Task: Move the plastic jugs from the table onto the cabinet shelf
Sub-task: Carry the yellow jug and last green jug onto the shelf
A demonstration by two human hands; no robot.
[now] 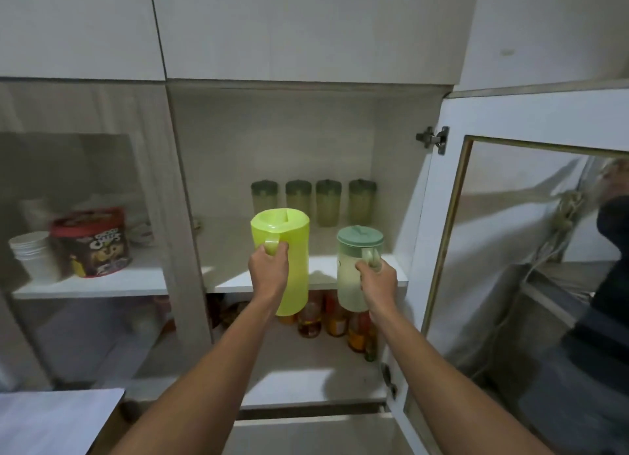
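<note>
The lime-green jug [282, 260] hangs by its handle from the left hand [269, 270], whose grip is closed round that handle; the jug's base sits below the front edge of the cabinet shelf [231, 281], so it is in the air in front of the shelf, not on it. Just to its right, the pale jug with the grey-green lid [355, 270] is carried the same way, the right hand [377, 284] wrapped tight on its handle, its base likewise lower than the shelf lip.

At the far side of the shelf stand four lidded green tumblers [313, 201] in a row. Below, on the lower shelf, a cluster of bottles [335, 321] crowds the space right under both jugs. The glass door [510, 267] hangs open on the right.

The likeliest trouble is a jug's base striking the shelf edge if either is pushed forward before being lifted clear. Pushed too far in, they could knock the tumblers over. The pale jug looks partly filled, though the cloudy wall makes that uncertain; a tilt might spill it.
</note>
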